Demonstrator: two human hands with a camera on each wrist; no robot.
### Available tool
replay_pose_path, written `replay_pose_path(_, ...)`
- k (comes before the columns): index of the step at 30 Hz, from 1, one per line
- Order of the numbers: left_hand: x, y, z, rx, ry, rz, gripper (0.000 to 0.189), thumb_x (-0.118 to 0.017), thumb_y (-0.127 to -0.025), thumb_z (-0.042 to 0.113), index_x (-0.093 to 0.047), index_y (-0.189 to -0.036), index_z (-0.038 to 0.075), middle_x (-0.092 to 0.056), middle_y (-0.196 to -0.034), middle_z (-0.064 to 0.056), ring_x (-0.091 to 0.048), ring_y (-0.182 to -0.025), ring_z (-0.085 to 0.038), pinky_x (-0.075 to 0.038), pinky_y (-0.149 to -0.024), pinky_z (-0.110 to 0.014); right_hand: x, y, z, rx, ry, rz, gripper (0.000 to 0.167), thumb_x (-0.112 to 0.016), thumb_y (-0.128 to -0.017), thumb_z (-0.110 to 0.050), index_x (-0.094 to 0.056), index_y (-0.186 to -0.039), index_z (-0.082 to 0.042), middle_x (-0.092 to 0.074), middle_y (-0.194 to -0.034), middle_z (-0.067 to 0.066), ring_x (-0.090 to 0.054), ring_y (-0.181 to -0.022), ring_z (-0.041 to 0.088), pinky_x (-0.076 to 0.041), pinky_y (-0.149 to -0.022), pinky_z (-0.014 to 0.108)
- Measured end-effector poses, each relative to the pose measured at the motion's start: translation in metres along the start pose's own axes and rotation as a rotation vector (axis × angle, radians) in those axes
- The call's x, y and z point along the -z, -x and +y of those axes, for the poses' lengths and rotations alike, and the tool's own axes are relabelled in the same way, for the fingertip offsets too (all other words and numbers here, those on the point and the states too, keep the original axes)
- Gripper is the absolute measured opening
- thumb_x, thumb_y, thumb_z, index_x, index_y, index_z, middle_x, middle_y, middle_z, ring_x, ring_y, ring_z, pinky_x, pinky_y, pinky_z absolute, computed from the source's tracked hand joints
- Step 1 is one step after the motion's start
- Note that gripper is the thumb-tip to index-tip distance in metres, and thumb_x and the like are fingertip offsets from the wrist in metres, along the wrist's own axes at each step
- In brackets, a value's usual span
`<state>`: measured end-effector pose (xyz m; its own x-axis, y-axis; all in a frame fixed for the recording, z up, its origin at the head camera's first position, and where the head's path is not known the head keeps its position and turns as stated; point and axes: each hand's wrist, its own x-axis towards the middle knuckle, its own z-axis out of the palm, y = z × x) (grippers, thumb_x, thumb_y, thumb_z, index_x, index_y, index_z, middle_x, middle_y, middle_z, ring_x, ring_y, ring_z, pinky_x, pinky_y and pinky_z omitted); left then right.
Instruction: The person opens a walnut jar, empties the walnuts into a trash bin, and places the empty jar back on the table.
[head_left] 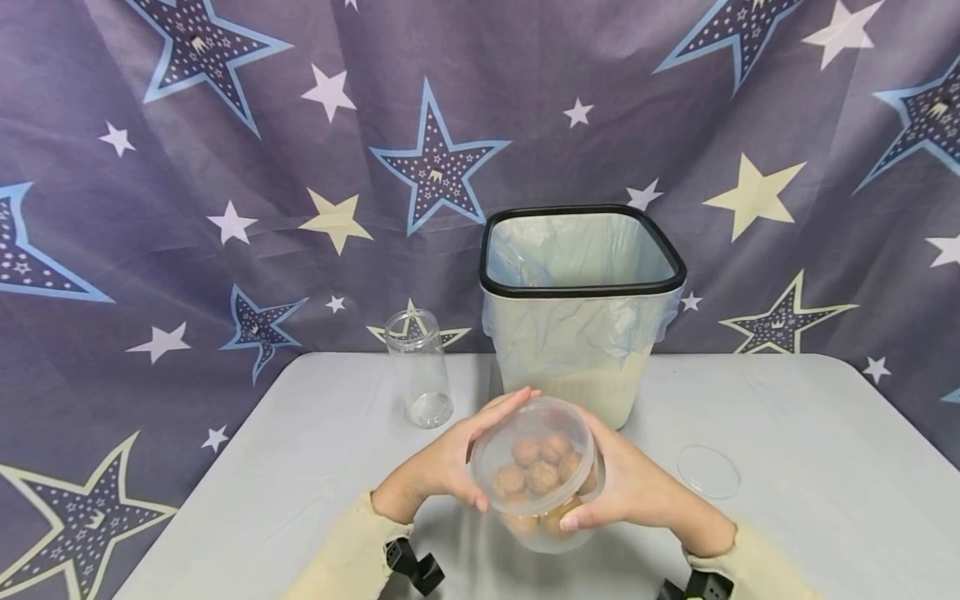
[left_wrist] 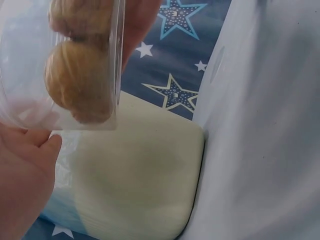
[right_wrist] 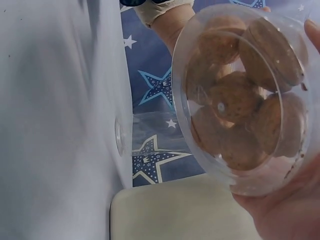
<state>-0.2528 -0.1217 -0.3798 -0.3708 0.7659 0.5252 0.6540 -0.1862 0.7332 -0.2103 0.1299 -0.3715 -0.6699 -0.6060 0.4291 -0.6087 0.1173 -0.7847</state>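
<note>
Between both hands, a clear round plastic tub (head_left: 483,454) is held above the table, tilted. Several brown walnuts (head_left: 542,477) lie inside it, also seen through its wall in the left wrist view as walnuts (left_wrist: 75,75). My left hand (head_left: 457,454) grips the tub's left side, thumb toward me and fingers on the far side. On the right side, my right hand (head_left: 626,479) grips it, thumb on the near wall. Walnuts (right_wrist: 237,97) fill much of the tub in the right wrist view. Whether a lid covers the tub, I cannot tell.
A pale bin (head_left: 562,333) with a black rim and a bluish liner stands behind the hands. To its left is a tall clear jar (head_left: 420,367). A clear round disc, perhaps a lid (head_left: 708,472), lies at the right on the white table (head_left: 795,417). A star-patterned cloth (head_left: 525,100) hangs behind.
</note>
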Motion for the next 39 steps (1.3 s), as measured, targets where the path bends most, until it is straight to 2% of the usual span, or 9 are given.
replay_pose_path(5,-0.003,0.001,-0.003,0.044,-0.061,0.068,0.118,-0.066,-0.068,0.07,-0.018,-0.148,-0.001,-0.023,-0.154,-0.016,-0.015,-0.143,-0.025,-0.013,-0.115,-0.033,0.0,0.0,0.001,-0.032,0.048,0.053,0.104,-0.089,-0.058,-0.026,-0.032,-0.144,-0.016,-0.048,-0.136,0.003,-0.049,-0.12,0.019,-0.036,-0.102,0.024)
replay_pose_path(13,-0.005,0.0,-0.006,0.053,-0.076,0.138,0.115,-0.068,-0.07,0.066,-0.018,-0.148,-0.002,-0.023,-0.153,-0.019,-0.018,-0.142,-0.024,-0.015,-0.115,-0.031,-0.003,-0.001,-0.002,-0.104,0.136,0.125,0.104,-0.09,-0.058,-0.032,-0.032,-0.143,-0.017,-0.049,-0.133,-0.001,-0.051,-0.115,0.019,-0.042,-0.097,0.036)
replay_pose_path(21,-0.009,-0.002,-0.003,0.151,-0.083,0.222,0.113,-0.071,-0.069,0.064,-0.021,-0.149,0.001,-0.023,-0.153,-0.019,-0.021,-0.14,-0.028,-0.022,-0.112,-0.03,-0.006,-0.005,-0.002,-0.12,0.161,0.204,0.106,-0.091,-0.055,-0.032,-0.034,-0.142,-0.014,-0.052,-0.128,0.0,-0.052,-0.114,0.018,-0.041,-0.097,0.044)
replay_pose_path(26,-0.013,-0.004,-0.001,0.226,-0.123,0.297,0.115,-0.069,-0.067,0.068,-0.024,-0.148,0.001,-0.025,-0.152,-0.019,-0.023,-0.139,-0.032,-0.021,-0.111,-0.036,-0.01,-0.007,-0.001,-0.133,0.16,0.258,0.104,-0.091,-0.056,-0.032,-0.035,-0.14,-0.01,-0.051,-0.132,0.004,-0.05,-0.118,0.021,-0.038,-0.099,0.051)
replay_pose_path(33,-0.021,-0.009,0.006,0.311,-0.131,0.382,0.117,-0.071,-0.066,0.067,-0.022,-0.148,0.0,-0.024,-0.152,-0.018,-0.024,-0.138,-0.035,-0.019,-0.111,-0.052,-0.016,-0.01,-0.001,-0.138,0.152,0.321,0.104,-0.092,-0.055,-0.03,-0.035,-0.139,-0.01,-0.055,-0.127,0.003,-0.052,-0.116,0.018,-0.038,-0.101,0.048)
replay_pose_path(39,-0.031,-0.014,0.009,0.388,-0.174,0.458,0.112,-0.076,-0.069,0.056,-0.021,-0.148,0.0,-0.024,-0.152,-0.016,-0.024,-0.139,-0.033,-0.019,-0.111,-0.053,-0.017,-0.011,-0.002,-0.139,0.162,0.349,0.106,-0.092,-0.055,-0.028,-0.033,-0.141,-0.01,-0.06,-0.118,0.002,-0.057,-0.109,0.015,-0.042,-0.098,0.04)
